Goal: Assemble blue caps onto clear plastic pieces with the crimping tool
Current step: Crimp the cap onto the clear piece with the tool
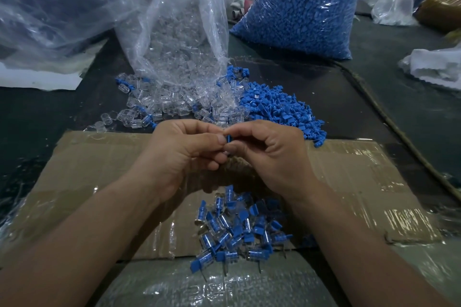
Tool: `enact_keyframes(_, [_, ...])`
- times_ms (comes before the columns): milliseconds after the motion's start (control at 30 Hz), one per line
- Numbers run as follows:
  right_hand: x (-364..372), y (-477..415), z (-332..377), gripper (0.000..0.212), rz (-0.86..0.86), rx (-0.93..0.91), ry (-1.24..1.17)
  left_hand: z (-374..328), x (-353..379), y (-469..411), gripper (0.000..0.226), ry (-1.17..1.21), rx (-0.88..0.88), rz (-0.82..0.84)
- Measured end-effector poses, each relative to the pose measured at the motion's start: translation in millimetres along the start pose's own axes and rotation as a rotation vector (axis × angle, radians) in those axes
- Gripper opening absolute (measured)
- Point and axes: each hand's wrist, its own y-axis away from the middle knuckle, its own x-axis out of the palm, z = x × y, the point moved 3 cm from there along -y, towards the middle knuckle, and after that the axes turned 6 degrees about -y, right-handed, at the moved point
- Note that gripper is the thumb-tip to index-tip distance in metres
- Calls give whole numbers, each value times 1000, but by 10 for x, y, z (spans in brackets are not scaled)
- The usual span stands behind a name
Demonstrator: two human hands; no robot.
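Note:
My left hand (184, 149) and my right hand (272, 149) meet fingertip to fingertip above a taped cardboard sheet (99, 164). Between them they pinch a small blue cap (228, 138); only a sliver of it shows, and any clear piece with it is hidden by the fingers. Below the hands lies a heap of assembled pieces (239, 229), blue caps in clear bodies. Loose clear plastic pieces (159, 104) spill from an open clear bag (174, 32) beyond the hands, with a pile of loose blue caps (277, 107) beside them. No crimping tool shows.
A full bag of blue caps (301, 5) stands at the back right. A large crumpled plastic bag (50, 2) fills the back left. White bags (396, 0) and cloth (439, 65) lie at the far right. A dark cord (396, 127) runs along the dark table's right side.

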Motion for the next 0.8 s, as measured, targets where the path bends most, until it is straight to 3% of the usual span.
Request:
enact_keyframes(200, [-2,-11,-4,20,24,-87,91,4,-2,0,12,-1,-3,3])
enact_keyframes(800, [-19,-10,16,22,52,-50,100,27,-11,-9,16,-20,9,15])
